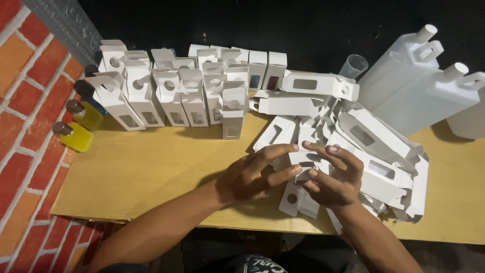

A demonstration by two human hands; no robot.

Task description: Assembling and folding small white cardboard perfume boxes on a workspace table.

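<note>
1. Head view, hands: the left hand (250, 177) and the right hand (331, 177) meet near the front edge of the wooden counter (151, 167), fingers spread and curled around a flat white carton blank (298, 194). Both are grasping it between fingertips and palm; its lower end, with a round hang hole, sticks out below the hands and lies on the counter.
2. Head view, right of the hands: a loose heap of unfolded white cartons (379, 151) with window cut-outs lies touching the blank and reaches toward the counter's right side.
3. Head view, back of the counter: rows of assembled white boxes (172, 93) stand upright, each with a hang tab and a small window; one box (232, 114) stands a little forward of the rest.
4. Head view, left edge: two small bottles of yellow liquid (81, 126) with metallic caps lie beside the brick-pattern wall (25, 126).
5. Head view, far right: two large translucent white jugs (419, 81) lean against the dark backdrop, with a clear plastic cup (353, 64) just beside them.
</note>
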